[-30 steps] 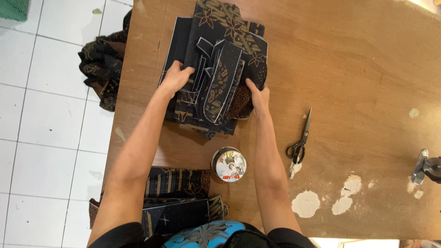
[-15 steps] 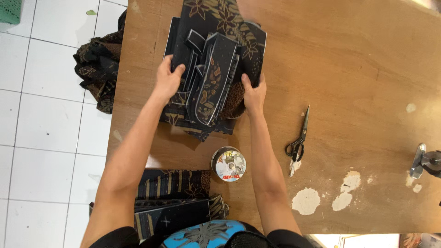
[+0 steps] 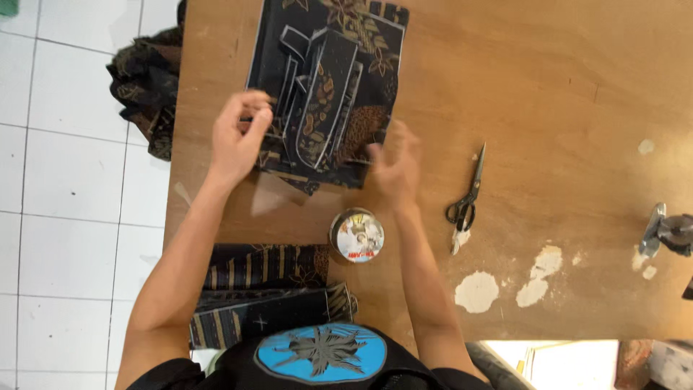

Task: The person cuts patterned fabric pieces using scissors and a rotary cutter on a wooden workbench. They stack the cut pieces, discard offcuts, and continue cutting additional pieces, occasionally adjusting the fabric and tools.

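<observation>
A stack of dark patterned fabric pieces (image 3: 325, 87) lies on the wooden table (image 3: 548, 101), reaching the top edge of the view. My left hand (image 3: 238, 137) hovers at the stack's left edge with fingers curled and thumb near the cloth. Just off the stack's lower right corner is my right hand (image 3: 393, 166), blurred, its fingers apart and nothing in it. A round tin (image 3: 356, 235) with a printed lid sits between my forearms, near my body.
Black-handled scissors (image 3: 468, 198) lie right of my right hand. Striped dark fabric (image 3: 267, 289) is folded at the table's near edge. More dark cloth (image 3: 144, 79) hangs off the left edge over white floor tiles. A metal fitting (image 3: 668, 231) sits far right.
The fabric stack has slid away from me toward the table's far side. Both hands have come off it; the right one is drawing back.
</observation>
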